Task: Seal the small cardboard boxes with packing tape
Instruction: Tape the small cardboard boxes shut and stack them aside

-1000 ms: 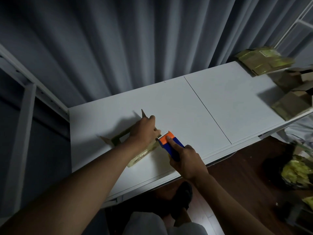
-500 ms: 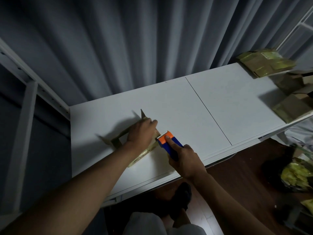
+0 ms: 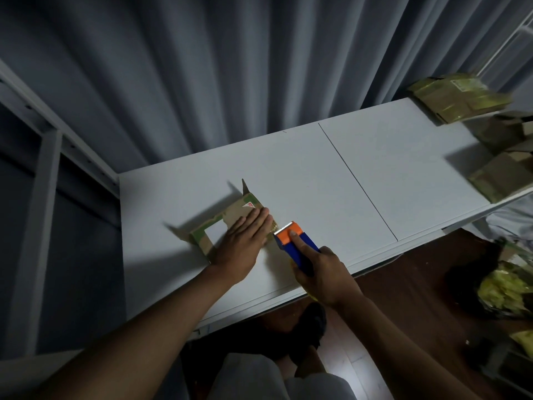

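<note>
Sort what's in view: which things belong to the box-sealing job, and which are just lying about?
In use:
- small brown cardboard box, pressed flat by left hand
- blue-and-orange tape dispenser, gripped by right hand

Lying about:
- pile of cardboard boxes, table's far right
- yellow-green heap on floor

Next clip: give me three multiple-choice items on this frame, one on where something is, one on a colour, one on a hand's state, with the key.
1. Where does the box lie?
A. On the white table's left half
B. On the floor
C. Among the boxes at the right edge

2. What colour is the tape dispenser's head?
A. Green
B. Orange
C. White

3. What is the left hand doing?
A. Hanging idle off the table
B. Gripping the dispenser
C. Pressing flat on the box

Key:
1 A, the box sits left of the table's seam.
2 B, the head by the toothed blade is orange, the body blue.
3 C, its fingers lie straight on the box, while the right hand grips the dispenser.
</note>
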